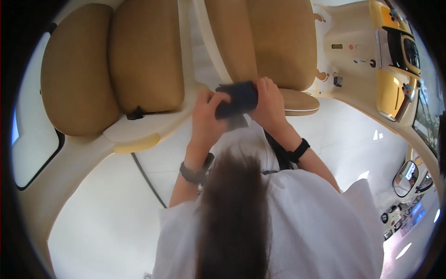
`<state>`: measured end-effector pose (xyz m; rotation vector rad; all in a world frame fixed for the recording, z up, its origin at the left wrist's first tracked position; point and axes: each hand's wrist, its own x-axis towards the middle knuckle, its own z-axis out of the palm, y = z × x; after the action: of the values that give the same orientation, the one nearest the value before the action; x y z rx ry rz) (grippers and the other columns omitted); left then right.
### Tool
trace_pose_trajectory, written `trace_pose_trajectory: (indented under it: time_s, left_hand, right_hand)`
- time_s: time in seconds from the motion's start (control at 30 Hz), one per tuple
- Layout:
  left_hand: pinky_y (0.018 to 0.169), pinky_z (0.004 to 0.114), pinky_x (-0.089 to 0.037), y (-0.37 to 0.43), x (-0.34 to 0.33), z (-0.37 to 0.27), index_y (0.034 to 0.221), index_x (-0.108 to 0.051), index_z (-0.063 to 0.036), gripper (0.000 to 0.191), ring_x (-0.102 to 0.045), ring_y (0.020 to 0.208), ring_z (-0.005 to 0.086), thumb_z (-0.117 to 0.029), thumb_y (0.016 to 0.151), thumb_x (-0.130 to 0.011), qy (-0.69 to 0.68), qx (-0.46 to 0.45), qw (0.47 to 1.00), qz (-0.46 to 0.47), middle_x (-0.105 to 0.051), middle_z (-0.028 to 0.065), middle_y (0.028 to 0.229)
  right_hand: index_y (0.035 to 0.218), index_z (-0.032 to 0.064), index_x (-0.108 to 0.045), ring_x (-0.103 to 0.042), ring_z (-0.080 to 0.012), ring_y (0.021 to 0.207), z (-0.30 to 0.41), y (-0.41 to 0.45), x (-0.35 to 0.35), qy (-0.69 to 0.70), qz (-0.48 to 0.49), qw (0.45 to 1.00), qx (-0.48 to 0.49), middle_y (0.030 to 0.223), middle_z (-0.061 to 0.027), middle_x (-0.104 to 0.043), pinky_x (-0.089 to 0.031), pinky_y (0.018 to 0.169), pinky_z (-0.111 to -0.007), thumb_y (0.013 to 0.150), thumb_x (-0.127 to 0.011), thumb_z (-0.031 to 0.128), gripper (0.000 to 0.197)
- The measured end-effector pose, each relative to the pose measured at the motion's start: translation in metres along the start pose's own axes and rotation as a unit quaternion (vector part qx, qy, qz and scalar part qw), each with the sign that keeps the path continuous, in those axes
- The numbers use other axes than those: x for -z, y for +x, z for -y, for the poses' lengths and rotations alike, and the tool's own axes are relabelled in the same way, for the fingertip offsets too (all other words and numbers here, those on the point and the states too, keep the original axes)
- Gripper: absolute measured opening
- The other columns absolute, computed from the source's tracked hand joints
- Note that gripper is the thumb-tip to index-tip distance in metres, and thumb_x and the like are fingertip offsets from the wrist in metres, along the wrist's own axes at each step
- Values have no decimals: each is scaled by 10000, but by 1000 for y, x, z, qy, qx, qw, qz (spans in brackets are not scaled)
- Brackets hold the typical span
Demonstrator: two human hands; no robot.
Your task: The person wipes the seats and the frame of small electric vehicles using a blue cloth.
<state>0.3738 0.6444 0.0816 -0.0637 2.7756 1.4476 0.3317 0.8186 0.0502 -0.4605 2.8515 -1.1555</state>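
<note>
In the middle of the head view, a dark blue folded cloth, blurred, is held between both hands. My left hand grips its left side, with fingers bent over the top. My right hand closes on its right edge. A greyish flap, too blurred to identify, hangs below the bundle. The hands are in front of the brown front seat of a small vehicle, close to its side cushion. A dark watch is on my left wrist and a black band on my right. Long dark hair hangs below, over a white shirt.
A brown rear seat with a black buckle stands at left. The cream door sill curves below it. At right are the yellow and cream dashboard, a side mirror and the pale floor outside.
</note>
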Motion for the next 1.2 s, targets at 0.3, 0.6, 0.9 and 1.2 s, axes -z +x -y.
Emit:
trace_pose_trajectory:
  time_s: [0.3, 0.6, 0.9, 1.2]
  left_hand:
    - [726, 457, -464, -37, -54, 41, 979, -558, -93, 351, -539, 920, 377, 7, 646, -602, 87, -10, 994, 65, -528, 158, 935]
    - [770, 433, -503, -81, -81, 14, 1140, -519, -96, 477, -547, 977, 374, 15, 686, -615, 182, 52, 982, 24, -536, 185, 1056]
    - [823, 446, -492, -144, -48, 3, 1165, -533, -112, 420, -556, 983, 376, -31, 758, -605, 80, 168, 982, 22, -545, 160, 1026]
    - [873, 404, -470, -206, 107, 39, 1188, -556, -84, 438, -574, 991, 377, 12, 775, -664, 94, 192, 968, -129, -584, 164, 1077]
  right_hand:
    - [979, 23, -497, -509, -403, 895, -45, -42, -36, -71, 43, 996, 19, 934, -192, -536, -422, 776, -480, 689, -667, 45, 336]
    - [1007, 5, -520, -527, -417, 945, -78, -63, -40, -57, 86, 993, 66, 972, -201, -567, -443, 793, -484, 705, -673, 40, 340]
    - [1101, 62, -596, -556, -363, 972, -47, -90, -38, 3, 164, 973, 161, 1029, -139, -590, -479, 829, -429, 662, -708, 11, 456]
    - [1228, 191, -610, -551, -334, 1012, 115, -54, -128, 132, 197, 930, 282, 1045, -100, -590, -444, 906, -428, 679, -755, 44, 587]
